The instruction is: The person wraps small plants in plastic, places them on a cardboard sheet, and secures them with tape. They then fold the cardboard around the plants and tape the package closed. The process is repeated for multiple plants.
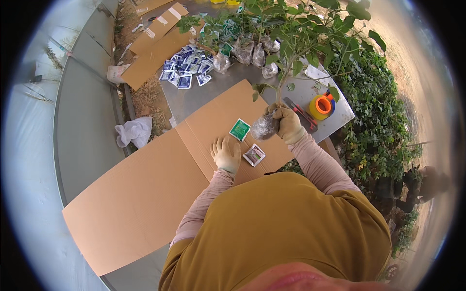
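Note:
My right hand (287, 122), in a pale work glove, grips a leafy plant (284, 78) low on its stem, just above a root ball wrapped in clear film (263, 127). The root ball is over a large flattened cardboard sheet (145, 196). Gloved as well, my left hand (226, 154) rests on the cardboard with its fingers spread and nothing in it. A green and white packet (239, 130) lies just beyond its fingertips. To its right is a brown and white packet (254, 155), flat on the cardboard.
Blue and white packets (185, 80) are heaped on the metal table (174, 98). Several wrapped plants (243, 51) stand at its back. Tape rolls (322, 105) and a red and black tool (304, 115) lie at right. Folded cardboard (156, 47) is back left; dense foliage (375, 109) borders the right.

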`<action>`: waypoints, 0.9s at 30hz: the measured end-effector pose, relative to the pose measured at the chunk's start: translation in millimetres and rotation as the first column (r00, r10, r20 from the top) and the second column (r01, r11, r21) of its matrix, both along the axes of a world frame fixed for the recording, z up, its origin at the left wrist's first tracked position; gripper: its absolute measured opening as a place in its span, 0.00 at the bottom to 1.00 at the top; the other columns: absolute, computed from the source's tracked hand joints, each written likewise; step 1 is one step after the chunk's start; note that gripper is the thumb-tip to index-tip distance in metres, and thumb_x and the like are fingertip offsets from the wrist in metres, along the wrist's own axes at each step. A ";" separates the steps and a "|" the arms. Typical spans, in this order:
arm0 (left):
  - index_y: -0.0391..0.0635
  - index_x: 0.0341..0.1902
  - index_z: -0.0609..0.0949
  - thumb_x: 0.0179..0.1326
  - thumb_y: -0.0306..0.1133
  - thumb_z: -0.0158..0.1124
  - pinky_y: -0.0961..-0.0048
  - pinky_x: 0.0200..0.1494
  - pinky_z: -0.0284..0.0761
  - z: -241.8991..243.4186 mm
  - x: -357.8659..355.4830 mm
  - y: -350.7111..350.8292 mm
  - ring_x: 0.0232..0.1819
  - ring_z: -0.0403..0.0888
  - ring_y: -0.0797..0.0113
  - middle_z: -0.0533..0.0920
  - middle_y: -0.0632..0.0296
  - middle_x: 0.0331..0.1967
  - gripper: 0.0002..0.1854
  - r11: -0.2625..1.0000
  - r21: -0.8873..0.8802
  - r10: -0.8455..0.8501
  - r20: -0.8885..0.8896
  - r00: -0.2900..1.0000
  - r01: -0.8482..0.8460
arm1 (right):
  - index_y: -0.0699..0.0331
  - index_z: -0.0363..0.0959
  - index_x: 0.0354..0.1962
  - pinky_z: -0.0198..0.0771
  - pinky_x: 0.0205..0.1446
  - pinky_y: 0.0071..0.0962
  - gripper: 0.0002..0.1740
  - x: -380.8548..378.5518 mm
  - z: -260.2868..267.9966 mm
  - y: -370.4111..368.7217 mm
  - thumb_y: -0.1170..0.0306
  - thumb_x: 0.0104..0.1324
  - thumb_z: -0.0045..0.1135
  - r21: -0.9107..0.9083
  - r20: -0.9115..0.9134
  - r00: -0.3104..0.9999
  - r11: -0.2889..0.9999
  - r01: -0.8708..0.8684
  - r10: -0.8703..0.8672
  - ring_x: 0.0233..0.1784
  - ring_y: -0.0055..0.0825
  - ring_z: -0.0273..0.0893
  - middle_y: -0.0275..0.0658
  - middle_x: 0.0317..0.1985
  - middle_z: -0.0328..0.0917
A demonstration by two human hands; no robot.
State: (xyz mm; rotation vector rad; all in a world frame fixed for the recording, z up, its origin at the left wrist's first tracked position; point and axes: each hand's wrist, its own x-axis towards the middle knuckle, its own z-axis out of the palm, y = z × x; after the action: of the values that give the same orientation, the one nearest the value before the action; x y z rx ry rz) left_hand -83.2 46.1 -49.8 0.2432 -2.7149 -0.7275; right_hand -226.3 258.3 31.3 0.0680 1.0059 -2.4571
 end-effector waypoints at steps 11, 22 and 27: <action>0.39 0.64 0.79 0.77 0.45 0.58 0.72 0.59 0.75 128.7 11.3 33.6 0.57 0.78 0.70 0.82 0.59 0.56 0.23 0.087 0.967 -0.650 -0.126 0.750 0.238 | 0.69 0.75 0.50 0.76 0.55 0.29 0.17 137.6 27.7 -5.0 0.78 0.64 0.46 0.001 -0.011 0.987 0.987 -0.160 0.160 0.48 0.31 0.79 0.40 0.46 0.80; 0.34 0.46 0.85 0.80 0.51 0.52 0.70 0.51 0.80 131.3 60.9 52.8 0.43 0.83 0.67 0.87 0.56 0.40 0.27 0.130 0.981 -0.546 -0.049 0.837 0.142 | 0.67 0.81 0.33 0.76 0.38 0.33 0.18 227.2 78.5 22.0 0.58 0.71 0.61 0.883 -0.431 0.859 0.324 0.339 0.276 0.29 0.38 0.82 0.48 0.26 0.79; 0.38 0.38 0.84 0.81 0.47 0.50 0.74 0.44 0.77 127.4 48.5 61.2 0.38 0.83 0.70 0.88 0.58 0.37 0.24 0.016 0.966 -0.767 -0.154 0.623 0.259 | 0.72 0.79 0.46 0.73 0.49 0.28 0.24 220.8 71.7 47.8 0.54 0.73 0.60 0.625 -0.415 0.898 0.672 0.397 -0.144 0.40 0.19 0.78 0.33 0.38 0.84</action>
State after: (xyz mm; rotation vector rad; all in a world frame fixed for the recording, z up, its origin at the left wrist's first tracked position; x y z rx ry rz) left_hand -34.7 107.4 77.7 -0.5670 -2.1013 -2.9054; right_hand -5.5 306.0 103.0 0.0540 2.2005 -2.2141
